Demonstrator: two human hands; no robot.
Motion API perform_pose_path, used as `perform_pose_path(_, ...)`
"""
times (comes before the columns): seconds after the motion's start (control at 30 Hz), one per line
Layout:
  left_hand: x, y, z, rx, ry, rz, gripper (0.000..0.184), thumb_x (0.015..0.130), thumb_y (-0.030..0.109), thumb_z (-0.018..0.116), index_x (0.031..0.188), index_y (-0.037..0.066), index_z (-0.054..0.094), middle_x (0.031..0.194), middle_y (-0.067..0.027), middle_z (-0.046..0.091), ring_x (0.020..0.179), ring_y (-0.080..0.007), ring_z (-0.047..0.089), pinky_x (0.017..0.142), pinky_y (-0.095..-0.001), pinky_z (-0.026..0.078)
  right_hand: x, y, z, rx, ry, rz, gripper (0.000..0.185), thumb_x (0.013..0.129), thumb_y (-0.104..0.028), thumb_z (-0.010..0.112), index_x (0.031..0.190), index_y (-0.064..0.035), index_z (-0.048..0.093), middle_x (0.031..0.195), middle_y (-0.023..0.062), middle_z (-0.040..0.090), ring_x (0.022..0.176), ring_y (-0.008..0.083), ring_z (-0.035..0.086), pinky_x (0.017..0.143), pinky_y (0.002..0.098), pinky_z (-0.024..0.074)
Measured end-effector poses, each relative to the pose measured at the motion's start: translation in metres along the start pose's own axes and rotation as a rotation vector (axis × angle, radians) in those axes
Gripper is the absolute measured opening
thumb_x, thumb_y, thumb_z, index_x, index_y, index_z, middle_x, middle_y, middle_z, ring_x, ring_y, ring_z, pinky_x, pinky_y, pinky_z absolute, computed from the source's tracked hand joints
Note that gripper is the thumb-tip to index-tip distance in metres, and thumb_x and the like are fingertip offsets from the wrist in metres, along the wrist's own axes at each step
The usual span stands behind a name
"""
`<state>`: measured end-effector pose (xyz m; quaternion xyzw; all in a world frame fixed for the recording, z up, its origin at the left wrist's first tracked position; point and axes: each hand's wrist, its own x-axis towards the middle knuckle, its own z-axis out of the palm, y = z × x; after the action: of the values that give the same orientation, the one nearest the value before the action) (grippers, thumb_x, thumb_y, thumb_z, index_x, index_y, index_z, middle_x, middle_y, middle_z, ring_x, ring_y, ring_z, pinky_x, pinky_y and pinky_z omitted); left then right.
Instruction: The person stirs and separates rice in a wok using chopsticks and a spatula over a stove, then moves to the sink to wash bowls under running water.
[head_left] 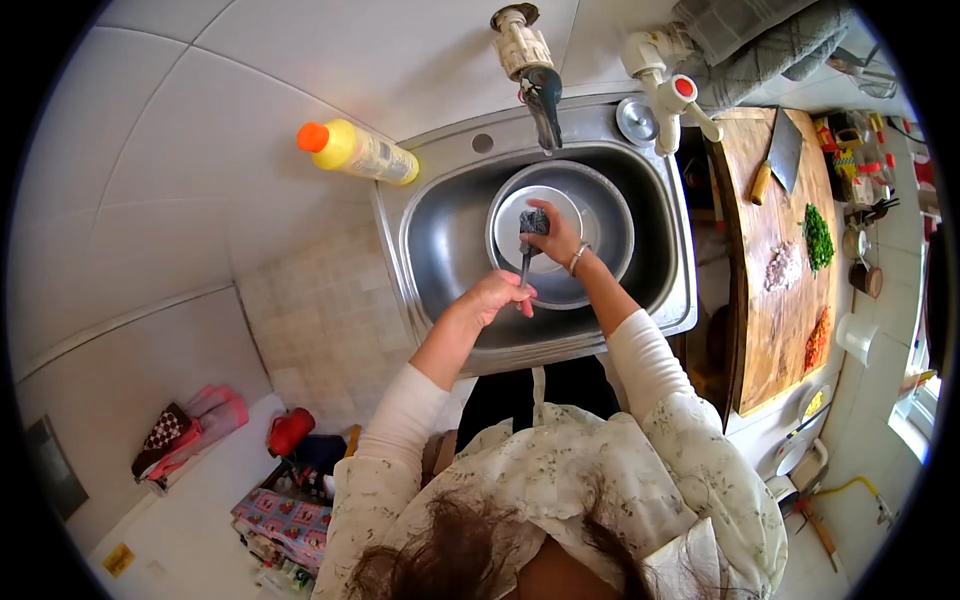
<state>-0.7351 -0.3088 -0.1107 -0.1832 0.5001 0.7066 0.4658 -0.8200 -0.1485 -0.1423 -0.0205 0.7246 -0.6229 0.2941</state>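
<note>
Over the steel sink point(425, 235), my left hand point(492, 296) is closed around the end of a thin metal utensil point(526, 264). The utensil's other end is hidden, so its kind does not show. My right hand point(558, 242), with a bracelet at the wrist, grips a dark grey scouring pad point(533, 222) pressed around the utensil's upper part. Beneath both hands, a white bowl point(510, 205) sits inside a round metal basin point(618, 215) in the sink. A dark-spouted tap point(542, 100) hangs above the basin.
A yellow bottle point(362, 155) with an orange cap stands left of the sink. Behind the sink is a white tap point(665, 85) beside a round drain strainer point(636, 120). On the right, a wooden board point(755, 330) bears a cleaver point(780, 158), chopped greens point(817, 238) and other chopped food.
</note>
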Motion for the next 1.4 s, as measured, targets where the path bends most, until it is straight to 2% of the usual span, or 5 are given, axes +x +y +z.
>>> perform_pose_path(0.17, -0.003, -0.012, 0.022, -0.179, 0.027, 0.045, 0.017, 0.081, 0.010, 0.057, 0.087, -0.006, 0.058, 0.070, -0.0143, 0.061, 0.070, -0.0208, 0.058, 0.076, -0.0269, 0.041, 0.008, -0.012, 0.012, -0.701, 0.404, 0.157, 0.044, 0.076, -0.040, 0.063, 0.092, -0.0006, 0.050, 0.078, 0.0260, 0.059, 0.067, 0.0371, 0.060, 0.060, 0.0420, 0.0479)
perform_pose_path(0.43, -0.019, -0.015, 0.025, -0.005, 0.309, 0.036, 0.018, 0.083, 0.012, 0.055, 0.089, -0.005, 0.058, 0.065, -0.0124, 0.062, 0.069, -0.0185, 0.055, 0.078, -0.0283, 0.037, 0.012, 0.021, 0.037, -1.029, 0.495, 0.087, 0.040, 0.074, -0.018, 0.061, 0.109, -0.0087, 0.043, 0.090, 0.0141, 0.057, 0.083, 0.0345, 0.059, 0.068, 0.0430, 0.0489)
perform_pose_path(0.73, 0.003, -0.018, 0.021, -0.005, 0.211, 0.037, 0.017, 0.083, 0.012, 0.054, 0.086, -0.004, 0.058, 0.065, -0.0127, 0.062, 0.071, -0.0182, 0.055, 0.080, -0.0293, 0.037, -0.010, 0.002, 0.008, 1.080, 0.145, 0.237, 0.029, 0.081, -0.018, 0.060, 0.109, -0.0136, 0.054, 0.089, 0.0000, 0.059, 0.084, 0.0107, 0.054, 0.073, 0.0281, 0.0434)
perform_pose_path(0.97, 0.001, -0.008, 0.032, 0.101, 0.107, 0.059, 0.015, 0.083, 0.012, 0.054, 0.081, -0.003, 0.058, 0.071, -0.0118, 0.061, 0.071, -0.0174, 0.057, 0.077, -0.0280, 0.039, 0.001, -0.020, 0.008, 0.362, 0.314, 0.116, 0.042, 0.077, -0.013, 0.067, 0.117, -0.0130, 0.054, 0.083, -0.0001, 0.060, 0.067, 0.0070, 0.057, 0.052, 0.0214, 0.0442)
perform_pose_path(1.4, 0.008, 0.007, 0.024, -0.050, 0.052, 0.102, 0.010, 0.082, 0.007, 0.054, 0.085, -0.001, 0.060, 0.073, -0.0078, 0.061, 0.077, -0.0159, 0.055, 0.074, -0.0259, 0.039, -0.038, -0.031, 0.037, 0.483, 0.364, 0.346, 0.017, 0.081, -0.013, 0.061, 0.083, 0.0034, 0.056, 0.063, 0.0092, 0.058, 0.047, 0.0139, 0.053, 0.038, 0.0274, 0.0426)
